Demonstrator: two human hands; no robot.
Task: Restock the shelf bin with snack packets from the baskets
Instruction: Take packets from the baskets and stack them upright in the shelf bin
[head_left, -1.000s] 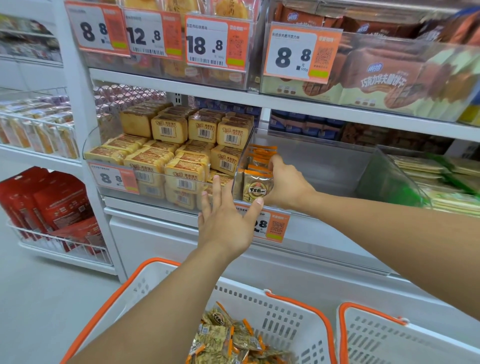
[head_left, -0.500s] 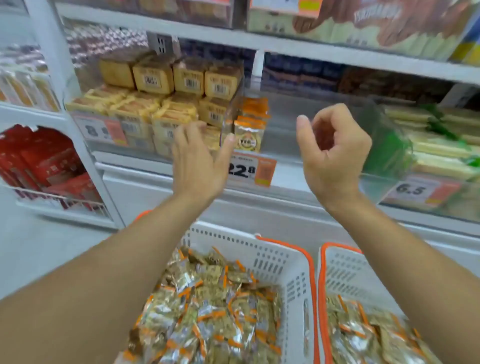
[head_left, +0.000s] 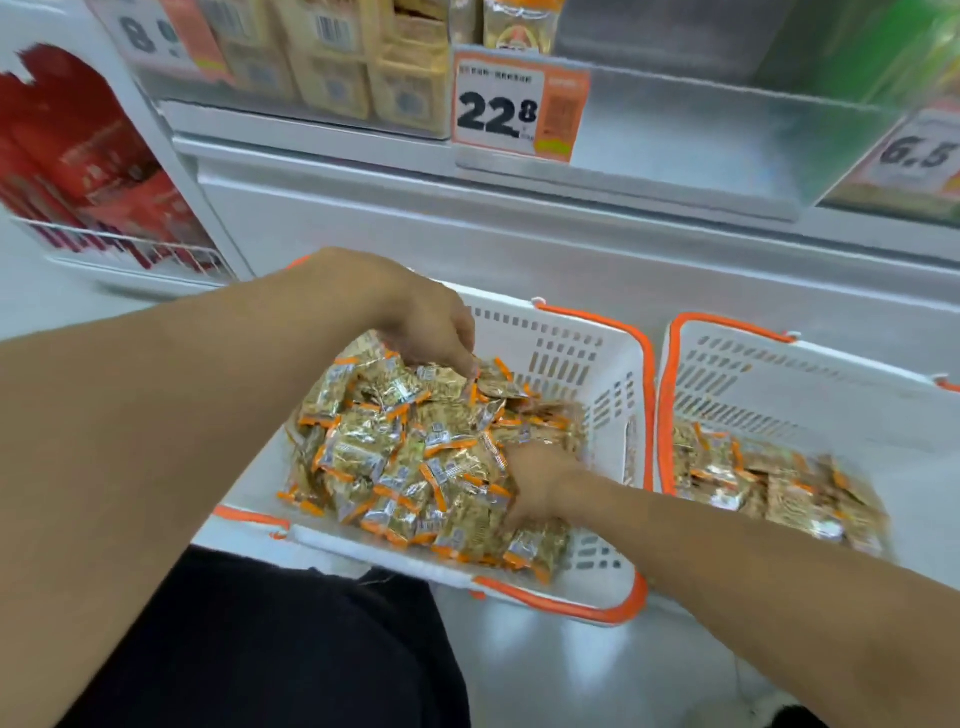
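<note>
Gold snack packets with orange edges (head_left: 415, 457) fill the left white basket (head_left: 587, 364). My left hand (head_left: 426, 327) reaches into the far end of that pile, fingers curled down round some packets. My right hand (head_left: 537, 483) is dug into the pile's near right side, its fingers hidden under packets. A second white basket (head_left: 810, 374) on the right holds more of the same packets (head_left: 769, 483). The clear shelf bin (head_left: 691, 130) above carries a 22.8 price tag (head_left: 519, 106), with a few packets (head_left: 519, 26) standing at its left end.
Yellow boxed cakes (head_left: 363, 78) fill the neighbouring bin on the left. Red packs (head_left: 88, 166) sit in a wire rack at far left. A green-tinted bin with a 6.5 tag (head_left: 919, 156) is at right. My dark trouser leg (head_left: 270, 649) is below the basket.
Both hands have come down from the shelf bin into the left basket's packets. The view has dropped from the shelves to the baskets.
</note>
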